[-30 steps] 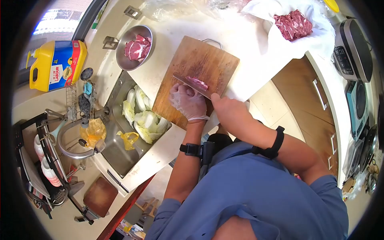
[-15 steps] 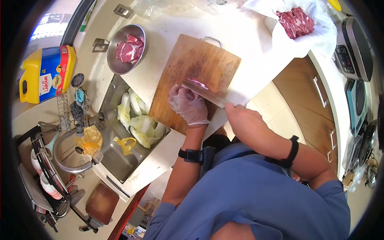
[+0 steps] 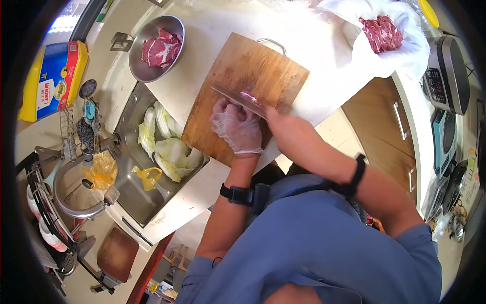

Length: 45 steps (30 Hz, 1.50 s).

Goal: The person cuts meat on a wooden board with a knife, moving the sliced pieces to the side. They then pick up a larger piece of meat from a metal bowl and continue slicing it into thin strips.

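Observation:
My right hand (image 3: 283, 126) is closed around the handle of a kitchen knife (image 3: 238, 100), whose blade lies across the wooden cutting board (image 3: 268, 63). Just on the near side of the blade, my left hand (image 3: 237, 126), in a clear plastic glove, has its fingers curled down and pressed on the board. Past the blade shows a small pink and white piece of meat (image 3: 249, 95); the part under my left fingers is mostly hidden.
A metal bowl (image 3: 174, 65) with raw meat (image 3: 161, 49) stands left of the board. Sliced meat (image 3: 380, 34) lies on a white plastic bag (image 3: 412, 53) at the upper right. The sink (image 3: 132, 197) holds cabbage leaves (image 3: 174, 154). A rice cooker (image 3: 450, 76) stands far right.
The knife and my right hand have shifted left and toward the back of the board. My left hand stays beside the blade, slightly moved. The whole view has shifted a little.

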Tool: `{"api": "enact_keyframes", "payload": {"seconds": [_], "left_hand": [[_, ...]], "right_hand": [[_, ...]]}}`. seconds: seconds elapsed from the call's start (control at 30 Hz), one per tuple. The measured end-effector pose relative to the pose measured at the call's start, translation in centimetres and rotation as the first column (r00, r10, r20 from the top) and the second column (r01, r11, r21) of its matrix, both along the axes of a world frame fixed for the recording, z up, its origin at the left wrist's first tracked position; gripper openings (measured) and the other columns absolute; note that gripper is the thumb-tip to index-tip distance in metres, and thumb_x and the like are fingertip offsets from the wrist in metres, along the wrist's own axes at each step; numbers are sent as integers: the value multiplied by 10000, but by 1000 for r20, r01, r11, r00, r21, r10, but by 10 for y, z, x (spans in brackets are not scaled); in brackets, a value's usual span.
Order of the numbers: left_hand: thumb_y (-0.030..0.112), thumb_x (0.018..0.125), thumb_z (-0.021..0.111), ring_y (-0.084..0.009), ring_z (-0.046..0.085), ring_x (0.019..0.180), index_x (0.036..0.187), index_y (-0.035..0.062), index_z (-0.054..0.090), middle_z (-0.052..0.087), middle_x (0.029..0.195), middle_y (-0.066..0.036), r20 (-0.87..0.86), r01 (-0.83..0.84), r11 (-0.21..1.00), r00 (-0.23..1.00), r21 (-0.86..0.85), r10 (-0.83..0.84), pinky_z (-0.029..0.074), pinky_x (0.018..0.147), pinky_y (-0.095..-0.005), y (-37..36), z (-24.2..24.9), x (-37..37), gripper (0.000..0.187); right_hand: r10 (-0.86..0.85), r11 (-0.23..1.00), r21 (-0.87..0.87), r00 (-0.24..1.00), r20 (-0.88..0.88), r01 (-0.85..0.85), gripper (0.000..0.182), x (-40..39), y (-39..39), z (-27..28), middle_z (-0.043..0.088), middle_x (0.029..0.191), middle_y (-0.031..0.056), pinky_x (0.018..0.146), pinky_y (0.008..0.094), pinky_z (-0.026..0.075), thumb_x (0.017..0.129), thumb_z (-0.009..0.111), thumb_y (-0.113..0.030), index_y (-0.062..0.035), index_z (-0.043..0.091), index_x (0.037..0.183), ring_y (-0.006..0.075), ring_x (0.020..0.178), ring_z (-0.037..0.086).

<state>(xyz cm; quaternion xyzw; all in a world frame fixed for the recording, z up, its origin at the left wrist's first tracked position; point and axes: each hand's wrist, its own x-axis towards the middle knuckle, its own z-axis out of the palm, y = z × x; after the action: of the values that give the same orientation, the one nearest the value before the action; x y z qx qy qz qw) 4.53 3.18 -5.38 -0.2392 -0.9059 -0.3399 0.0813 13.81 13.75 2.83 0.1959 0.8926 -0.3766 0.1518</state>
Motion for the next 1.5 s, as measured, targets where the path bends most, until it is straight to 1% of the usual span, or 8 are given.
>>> {"api": "enact_keyframes", "payload": {"seconds": [0.13,0.2,0.77,0.87,1.07,1.27,1.33,1.5], "left_hand": [[211,824,748,-346,519,1064,950,107,698,599,1170,-140,10,-18,1000,1000,-14,18,366,936,-498,1,-7,-2,170],[124,825,742,-334,532,1039,816,59,617,609,1090,-145,-52,-18,999,999,-28,16,399,889,-465,1,-6,-2,142],[129,789,759,-337,514,1040,946,77,676,589,1137,-138,9,1,997,1000,75,-1,379,906,-473,-3,-8,-2,185],[150,776,775,-332,512,1048,936,77,677,592,1141,-127,38,-12,998,999,62,10,375,910,-469,-2,-4,-1,201],[137,769,805,-287,548,986,905,79,673,612,1084,-88,-12,-29,996,999,78,30,427,835,-412,4,0,0,197],[113,777,795,-271,553,959,876,73,673,619,1055,-87,-33,-25,999,999,38,26,439,783,-379,-3,-12,-3,162],[110,776,793,-268,554,959,866,73,673,621,1050,-83,-48,-32,998,998,48,34,438,780,-377,-2,-12,-5,155],[111,772,789,-297,558,971,869,68,676,624,1047,-87,-78,10,998,997,54,-6,412,854,-423,-1,-4,-6,155]], "right_hand": [[10,998,63,991,-130,-2,143,-16,2,-9,681,778,250,620,512,555,910,503,-43,53,484,1015,437,728,696],[-18,999,26,1000,-18,19,155,6,1,-1,668,754,259,629,529,544,900,510,-39,58,479,1017,442,736,691],[26,999,23,1000,-1,-26,187,47,4,24,670,746,256,631,527,559,860,550,-14,30,471,1023,439,704,689],[40,999,-16,987,155,-38,300,46,7,23,652,791,248,612,519,522,830,551,41,35,450,1113,439,737,657],[-1,1000,-12,993,-122,-1,297,-5,-1,-3,655,769,250,633,528,526,839,541,34,35,436,1117,454,721,659],[33,999,2,983,182,-34,256,26,5,13,659,758,256,646,537,529,854,539,5,40,444,1089,458,744,667],[32,999,-11,991,-128,-34,206,-11,9,-1,673,769,255,651,545,544,896,521,-32,42,485,1085,447,749,686],[14,1000,18,990,-137,-12,195,-1,0,-3,673,785,264,654,534,549,885,539,-34,41,491,1059,445,756,689]]}}
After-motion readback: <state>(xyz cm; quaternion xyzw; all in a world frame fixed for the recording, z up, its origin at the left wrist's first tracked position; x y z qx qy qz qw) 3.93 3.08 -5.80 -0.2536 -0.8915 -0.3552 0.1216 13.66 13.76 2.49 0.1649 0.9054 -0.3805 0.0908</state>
